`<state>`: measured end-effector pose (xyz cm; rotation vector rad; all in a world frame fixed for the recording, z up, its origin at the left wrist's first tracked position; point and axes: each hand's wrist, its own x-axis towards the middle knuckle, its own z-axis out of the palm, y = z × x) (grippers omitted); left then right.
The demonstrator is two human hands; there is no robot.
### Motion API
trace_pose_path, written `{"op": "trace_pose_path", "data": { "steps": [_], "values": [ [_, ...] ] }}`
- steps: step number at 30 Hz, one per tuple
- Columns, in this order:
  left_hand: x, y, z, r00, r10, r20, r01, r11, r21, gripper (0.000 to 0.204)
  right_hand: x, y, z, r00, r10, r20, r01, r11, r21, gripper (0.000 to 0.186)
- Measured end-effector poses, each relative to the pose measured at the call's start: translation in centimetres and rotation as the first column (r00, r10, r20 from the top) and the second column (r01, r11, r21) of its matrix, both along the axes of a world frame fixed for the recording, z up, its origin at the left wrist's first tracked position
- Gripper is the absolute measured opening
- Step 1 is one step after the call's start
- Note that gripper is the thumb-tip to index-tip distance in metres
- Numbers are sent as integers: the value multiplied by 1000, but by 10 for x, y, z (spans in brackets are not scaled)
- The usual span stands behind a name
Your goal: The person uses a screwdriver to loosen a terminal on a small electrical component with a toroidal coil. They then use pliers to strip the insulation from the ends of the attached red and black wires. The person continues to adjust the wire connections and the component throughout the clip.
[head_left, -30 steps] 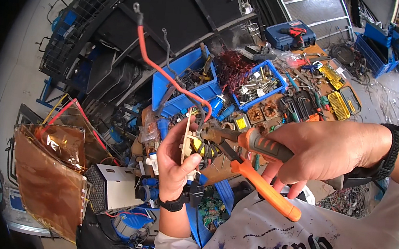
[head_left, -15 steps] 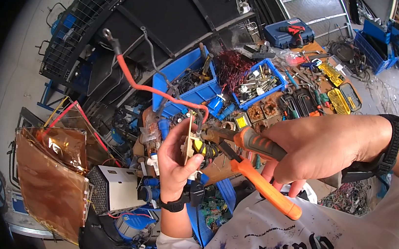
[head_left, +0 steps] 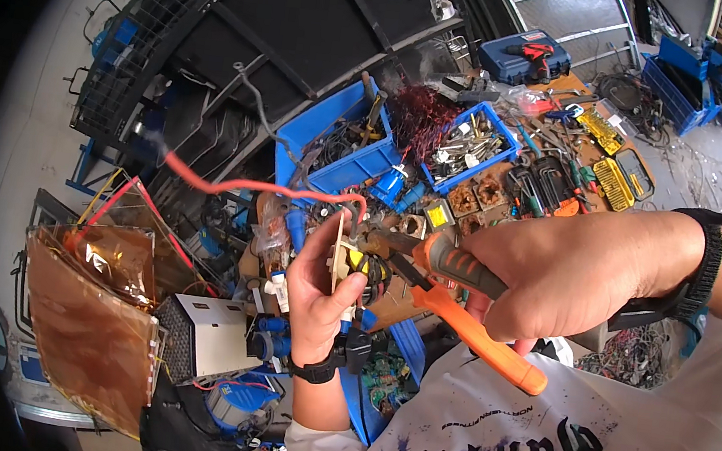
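Observation:
My left hand (head_left: 315, 302) is closed around a small electrical part (head_left: 341, 263) with a pale plate and a yellow-and-black wound body. A thick red cable (head_left: 267, 188) rises from it and stretches left, its far end blurred. A grey cable (head_left: 264, 116) with a ring end stands behind. Gripped in my right hand (head_left: 591, 274) are pliers (head_left: 481, 342) with orange and grey handles, spread apart. Their jaws meet the part near the base of the red cable; whether they bite on the wire I cannot tell.
Beyond my hands are a blue bin (head_left: 345, 166) of scrap and a blue tray (head_left: 470, 184) of metal pieces. Hand tools and a yellow bit set (head_left: 612, 183) lie on the bench. A blue case (head_left: 522, 59) carries a red drill. Copper-coloured sheets (head_left: 93, 311) stand at left.
The red cable's free end has swung down and left and is now blurred. The part and the plier jaws have shifted slightly left. Both grips stay the same.

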<state>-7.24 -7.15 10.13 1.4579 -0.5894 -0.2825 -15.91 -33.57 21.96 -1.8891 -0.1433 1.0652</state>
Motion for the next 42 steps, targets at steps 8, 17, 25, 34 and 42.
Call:
{"op": "trace_pose_path", "data": {
  "steps": [8,17,25,34,42],
  "values": [
    [-1,0,-4,999,19,-39,-20,1000,-21,76,5,3,5,998,39,48,-37,999,-38,23],
    [1,0,-4,998,26,-51,-26,1000,1,75,4,7,-2,994,-6,112,12,998,-56,35],
    [3,-1,-6,997,32,-67,-35,999,-38,73,11,9,-9,997,34,65,-29,997,-73,30],
    [8,3,-11,995,41,-86,-43,999,-21,71,15,10,-16,994,-12,109,13,1000,-8,40],
    [11,4,-14,994,58,-95,-63,996,-56,69,17,11,-29,992,-89,87,79,991,111,44]
  ]
}}
